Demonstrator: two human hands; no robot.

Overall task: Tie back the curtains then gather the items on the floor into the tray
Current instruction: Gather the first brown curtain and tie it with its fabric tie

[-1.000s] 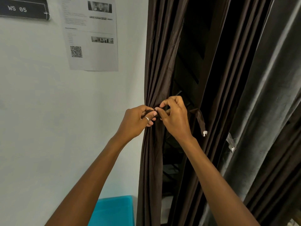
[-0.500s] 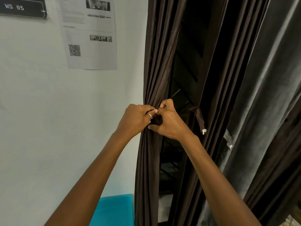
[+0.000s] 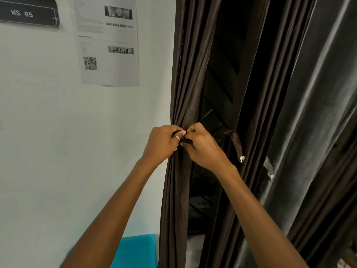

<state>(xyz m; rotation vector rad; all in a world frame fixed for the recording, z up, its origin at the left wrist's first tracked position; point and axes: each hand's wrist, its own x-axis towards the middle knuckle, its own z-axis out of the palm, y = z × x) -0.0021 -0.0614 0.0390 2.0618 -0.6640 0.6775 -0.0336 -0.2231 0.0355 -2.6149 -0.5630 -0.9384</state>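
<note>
Since the earlier frames the two hands are drawn closer together, so that the fingertips now meet at the gathered edge of the brown curtain [image 3: 190,84]. The left hand [image 3: 161,145] is closed in a pinch on a thin dark strip of the tie-back [image 3: 236,141], and the right hand [image 3: 205,149] is curled round the same band just beside it; any knot is hidden by the fingers. The step is judged best done if the band is kept taut while its ends are crossed and the folds are held bunched so that none slips free. The curtain is seen as dark, thin and pleated, hung just right of the white wall [image 3: 58,132], with the tie-back's tagged end dangling right of the hands.
</note>
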